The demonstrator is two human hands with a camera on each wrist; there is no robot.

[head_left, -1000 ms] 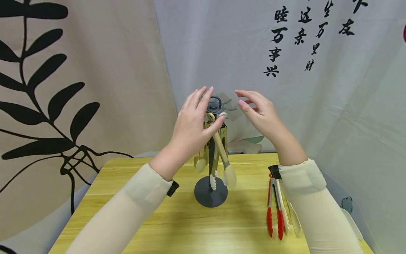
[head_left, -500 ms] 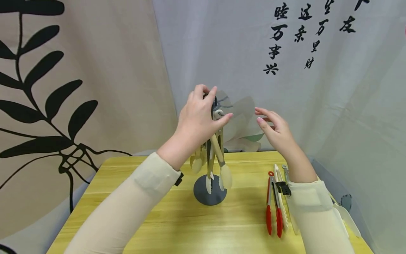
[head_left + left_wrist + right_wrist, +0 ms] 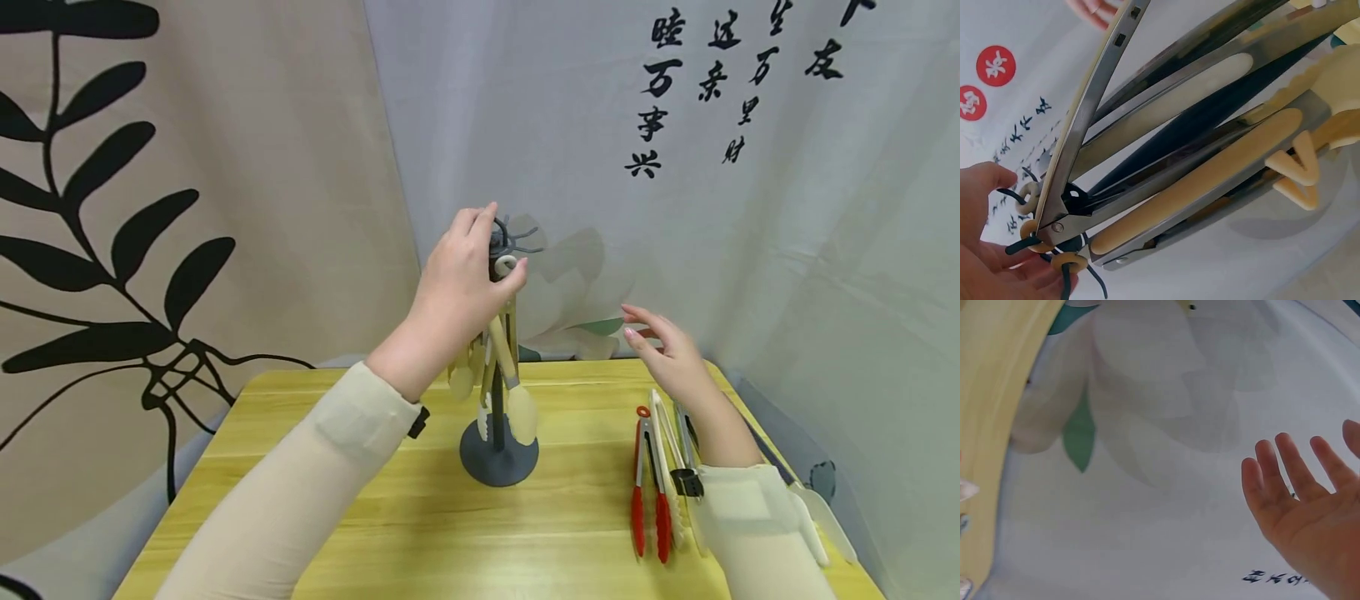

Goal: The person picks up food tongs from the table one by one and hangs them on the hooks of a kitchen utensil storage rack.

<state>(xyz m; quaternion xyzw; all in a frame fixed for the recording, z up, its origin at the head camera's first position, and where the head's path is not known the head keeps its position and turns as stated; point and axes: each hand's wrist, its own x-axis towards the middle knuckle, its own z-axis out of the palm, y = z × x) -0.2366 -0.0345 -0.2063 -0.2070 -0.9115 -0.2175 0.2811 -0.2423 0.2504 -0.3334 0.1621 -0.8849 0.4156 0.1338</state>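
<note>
A dark grey rotating utensil stand [image 3: 498, 467] rises near the table's back, with several cream-handled kitchen tongs [image 3: 522, 412] hanging from its hooks. My left hand [image 3: 459, 279] is at the stand's top, its thumb and fingers spread around the hooks. In the left wrist view, the left hand [image 3: 991, 231] is beside the hooks and rings, and the tongs [image 3: 1191, 187] fan out from there. It cannot be seen exactly which parts the fingertips touch. My right hand [image 3: 671, 362] hovers over the table's right side, holding nothing; its fingers look loosely extended in the right wrist view.
Tongs with red tips [image 3: 663, 525] lie on the wooden table [image 3: 420, 542] at the right, next to cream tongs [image 3: 677, 508]. More pale utensils [image 3: 825, 521] lie by the right edge, partly behind the sleeve. A printed curtain [image 3: 525, 100] hangs behind.
My left hand has reached round the stand's top, and the hanging tongs have turned and shifted left. My right hand has moved away from the stand, down and to the right.
</note>
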